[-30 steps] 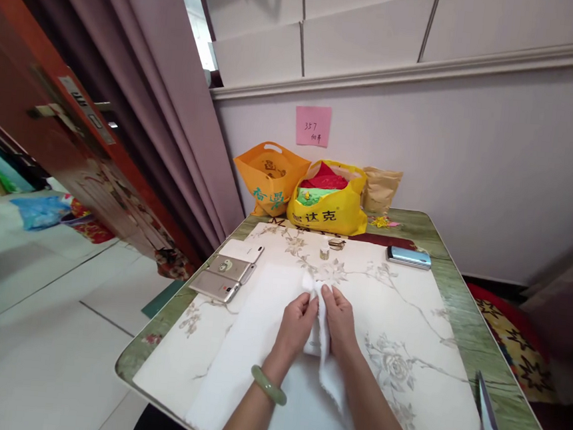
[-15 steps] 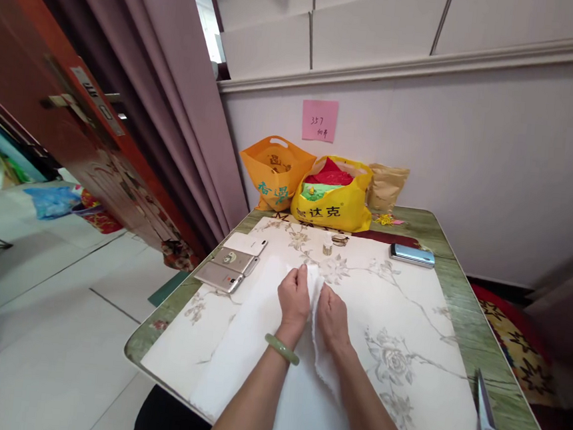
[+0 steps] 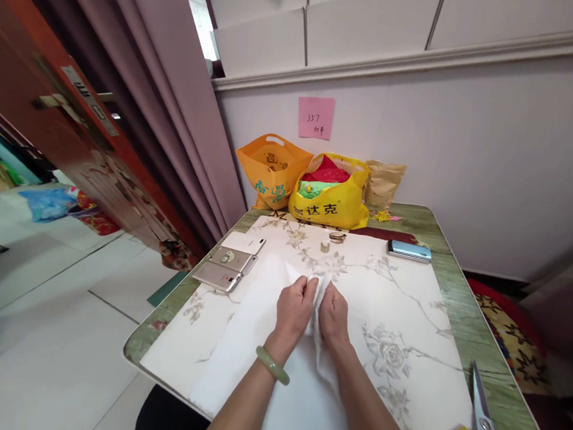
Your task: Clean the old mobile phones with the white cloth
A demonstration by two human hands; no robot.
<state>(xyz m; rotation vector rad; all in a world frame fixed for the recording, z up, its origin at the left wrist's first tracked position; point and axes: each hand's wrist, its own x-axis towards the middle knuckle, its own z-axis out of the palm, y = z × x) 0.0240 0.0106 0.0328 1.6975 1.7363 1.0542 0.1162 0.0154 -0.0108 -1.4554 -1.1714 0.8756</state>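
Note:
A white cloth (image 3: 300, 403) lies over the front middle of the table, its frayed edge running up between my wrists. My left hand (image 3: 295, 309), with a green bangle above the wrist, is closed on the cloth near its upper part. Close beside it, my right hand (image 3: 334, 315) pinches the same cloth along the frayed edge. Between the two hands the fabric is gathered and raised a little. Both sets of fingertips are partly hidden by the hands themselves.
Scissors (image 3: 483, 423) with yellow and red handles lie at the right front. Several phones (image 3: 218, 274) line the left side; a blue case (image 3: 408, 252) sits at right. A small jar (image 3: 324, 246), an orange bag (image 3: 273, 174), a yellow bag (image 3: 330, 202) and a brown pouch (image 3: 383, 183) stand farther back.
My hands have shifted slightly on the cloth, and its raised top between them now sits lower. The view has turned a little; the things on the table have stayed put.

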